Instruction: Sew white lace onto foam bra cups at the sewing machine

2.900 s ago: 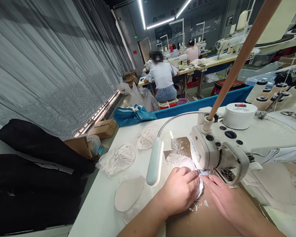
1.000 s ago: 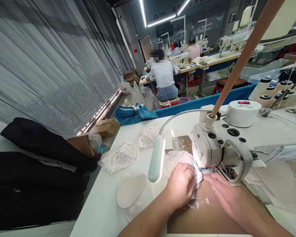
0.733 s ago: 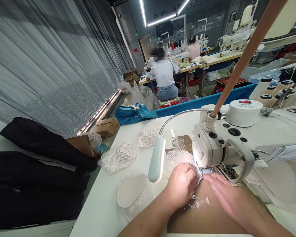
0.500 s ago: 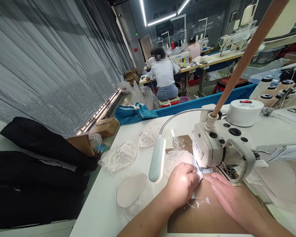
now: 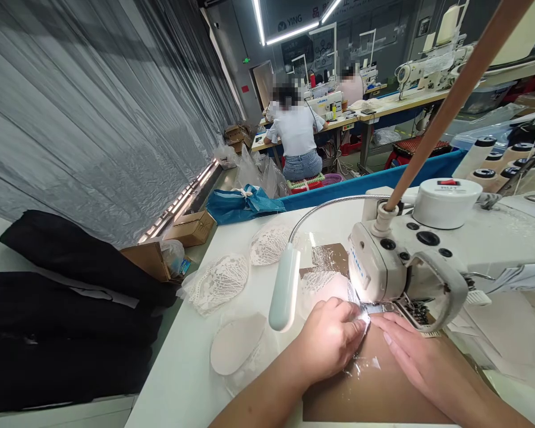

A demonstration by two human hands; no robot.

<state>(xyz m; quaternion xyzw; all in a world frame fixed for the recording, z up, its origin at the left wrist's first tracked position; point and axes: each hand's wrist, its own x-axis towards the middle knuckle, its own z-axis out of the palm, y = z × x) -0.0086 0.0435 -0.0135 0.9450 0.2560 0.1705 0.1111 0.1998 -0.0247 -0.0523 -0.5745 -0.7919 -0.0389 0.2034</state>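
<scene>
At the front of the sewing machine (image 5: 378, 261), my left hand (image 5: 332, 339) pinches the edge of a pale lace cup (image 5: 323, 285). Part of that cup lies behind my fingers and beside the machine head. My right hand (image 5: 412, 351) rests with fingers stretched out on the brown work surface (image 5: 365, 392), its fingertips close to the pinched edge. The needle area is largely hidden by the machine head and my hands. A small lamp (image 5: 285, 291) on a bendable metal neck hangs left of the cup.
Several more cups lie on the white table at left, among them a lace cup (image 5: 220, 282) and a smooth beige one (image 5: 238, 345). Thread cones (image 5: 481, 154) stand behind the machine. A seated person (image 5: 296, 137) works at another machine further back.
My left hand has shifted slightly right and down with the cup edge, its fingers now nearer my right fingertips. My right hand stays nearly in place.
</scene>
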